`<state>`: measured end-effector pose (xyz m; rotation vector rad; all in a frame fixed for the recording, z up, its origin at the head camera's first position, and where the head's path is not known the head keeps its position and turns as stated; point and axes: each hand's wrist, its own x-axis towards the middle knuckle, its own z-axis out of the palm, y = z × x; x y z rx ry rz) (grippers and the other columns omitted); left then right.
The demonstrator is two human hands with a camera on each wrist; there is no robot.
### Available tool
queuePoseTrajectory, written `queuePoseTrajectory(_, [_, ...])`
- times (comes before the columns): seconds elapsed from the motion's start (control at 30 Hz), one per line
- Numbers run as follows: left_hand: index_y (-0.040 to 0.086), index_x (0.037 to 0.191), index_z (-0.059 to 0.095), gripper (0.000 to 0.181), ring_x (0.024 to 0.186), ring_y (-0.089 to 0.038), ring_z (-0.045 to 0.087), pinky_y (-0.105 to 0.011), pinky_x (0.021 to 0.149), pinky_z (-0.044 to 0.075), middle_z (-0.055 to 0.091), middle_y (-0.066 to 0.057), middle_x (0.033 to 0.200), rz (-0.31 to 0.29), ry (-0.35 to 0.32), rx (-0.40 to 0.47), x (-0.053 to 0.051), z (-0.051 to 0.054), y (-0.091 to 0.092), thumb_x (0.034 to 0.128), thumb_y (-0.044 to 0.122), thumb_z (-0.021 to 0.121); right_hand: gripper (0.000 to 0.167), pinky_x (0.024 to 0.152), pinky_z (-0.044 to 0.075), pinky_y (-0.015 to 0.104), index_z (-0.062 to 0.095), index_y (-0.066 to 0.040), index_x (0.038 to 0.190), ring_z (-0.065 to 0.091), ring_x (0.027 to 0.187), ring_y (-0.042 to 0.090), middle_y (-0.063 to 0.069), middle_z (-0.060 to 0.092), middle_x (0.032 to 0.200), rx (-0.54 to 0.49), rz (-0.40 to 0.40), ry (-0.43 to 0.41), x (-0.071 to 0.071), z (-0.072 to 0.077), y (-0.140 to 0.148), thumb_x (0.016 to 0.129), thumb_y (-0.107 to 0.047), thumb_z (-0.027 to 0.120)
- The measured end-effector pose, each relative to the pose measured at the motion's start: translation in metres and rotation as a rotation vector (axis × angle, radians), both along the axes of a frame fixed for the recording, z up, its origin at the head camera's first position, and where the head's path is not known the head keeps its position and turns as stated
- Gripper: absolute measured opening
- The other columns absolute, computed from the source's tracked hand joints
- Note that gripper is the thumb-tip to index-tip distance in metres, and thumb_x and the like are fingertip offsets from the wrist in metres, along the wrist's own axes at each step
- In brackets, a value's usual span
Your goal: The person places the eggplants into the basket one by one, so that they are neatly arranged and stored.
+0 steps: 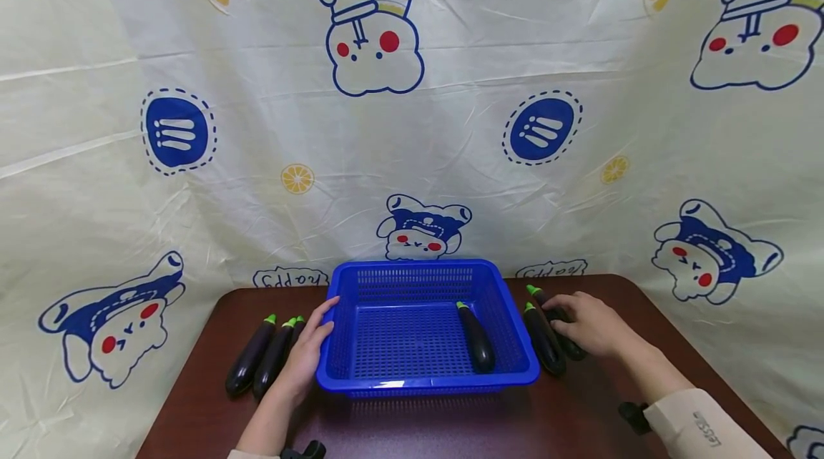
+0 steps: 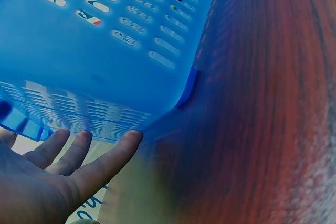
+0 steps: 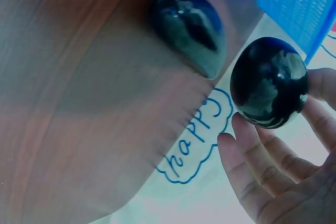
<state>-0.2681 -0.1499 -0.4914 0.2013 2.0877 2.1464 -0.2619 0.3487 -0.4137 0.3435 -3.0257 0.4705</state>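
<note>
A blue plastic basket (image 1: 399, 380) sits mid-table with one dark eggplant (image 1: 476, 341) inside, toward its right wall. My left hand (image 1: 302, 359) is at the basket's left side; in the left wrist view its extended fingertips touch the slotted wall. On the right, my right hand (image 1: 589, 323) holds an eggplant (image 3: 270, 82) between thumb and fingers. Another eggplant (image 1: 546, 341) lies beside it, nearer the basket. Several eggplants (image 1: 252, 359) with green stem ends lie left of the basket, one partly hidden behind my left hand.
The dark brown wooden table (image 1: 425, 430) reaches back to a pale patterned cloth (image 1: 450, 123) hanging behind it. The basket's back edge is close to that cloth. Dark straps (image 1: 634, 416) are at both wrists.
</note>
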Motion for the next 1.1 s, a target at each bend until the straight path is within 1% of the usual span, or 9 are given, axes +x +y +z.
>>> queuePoseTrajectory(0.23, [0.028, 0.161, 0.033, 0.048, 0.134, -0.041, 0.051, -0.037, 0.094, 0.051, 0.033, -0.016, 0.165, 0.0, 0.009, -0.01, 0.0, 0.0, 0.0, 0.1131, 0.024, 0.031, 0.03, 0.076, 0.049, 0.046, 0.072, -0.014, 0.123, 0.058, 0.089, 0.023, 0.01, 0.065, 0.103, 0.005, 0.001, -0.011, -0.002, 0.011, -0.011, 0.094, -0.021, 0.072])
queuePoseTrajectory(0.37, [0.028, 0.16, 0.033, 0.048, 0.135, -0.041, 0.051, -0.038, 0.095, 0.05, 0.033, -0.016, 0.165, 0.001, 0.006, -0.008, -0.001, 0.0, 0.001, 0.113, 0.024, 0.032, 0.031, 0.076, 0.049, 0.047, 0.071, -0.013, 0.124, 0.058, 0.089, 0.024, 0.01, 0.064, 0.103, 0.026, 0.005, -0.024, -0.003, 0.018, -0.014, 0.095, -0.023, 0.072])
queuePoseTrajectory(0.6, [0.028, 0.159, 0.035, 0.047, 0.133, -0.039, 0.052, -0.037, 0.094, 0.05, 0.034, -0.015, 0.165, 0.011, -0.005, 0.012, 0.0, 0.001, 0.002, 0.1127, 0.023, 0.033, 0.031, 0.074, 0.048, 0.044, 0.072, -0.014, 0.124, 0.058, 0.087, 0.023, 0.008, 0.063, 0.101, 0.037, -0.003, -0.025, -0.004, 0.031, -0.025, 0.095, -0.025, 0.072])
queuePoseTrajectory(0.83, [0.028, 0.16, 0.034, 0.047, 0.133, -0.039, 0.051, -0.037, 0.093, 0.05, 0.033, -0.016, 0.165, 0.006, -0.003, 0.004, 0.001, 0.002, 0.002, 0.1129, 0.023, 0.032, 0.031, 0.082, 0.051, 0.052, 0.073, -0.014, 0.124, 0.064, 0.098, 0.028, 0.01, 0.07, 0.107, 0.037, 0.049, 0.003, -0.006, 0.041, -0.033, 0.095, -0.024, 0.072])
queuePoseTrajectory(0.97, [0.028, 0.16, 0.034, 0.047, 0.132, -0.04, 0.052, -0.038, 0.093, 0.051, 0.033, -0.016, 0.165, 0.003, -0.003, 0.01, 0.002, 0.002, 0.002, 0.113, 0.023, 0.032, 0.032, 0.084, 0.051, 0.054, 0.072, -0.013, 0.126, 0.064, 0.1, 0.03, 0.011, 0.07, 0.109, 0.046, 0.053, -0.005, -0.006, 0.049, -0.042, 0.096, -0.025, 0.071])
queuePoseTrajectory(1.1, [0.029, 0.16, 0.034, 0.047, 0.13, -0.038, 0.053, -0.038, 0.092, 0.051, 0.033, -0.017, 0.164, 0.007, -0.006, 0.006, 0.002, 0.002, 0.002, 0.1129, 0.024, 0.032, 0.031, 0.085, 0.051, 0.053, 0.073, -0.013, 0.125, 0.063, 0.1, 0.028, 0.009, 0.072, 0.11, 0.053, 0.071, -0.006, -0.007, 0.055, -0.051, 0.097, -0.024, 0.07])
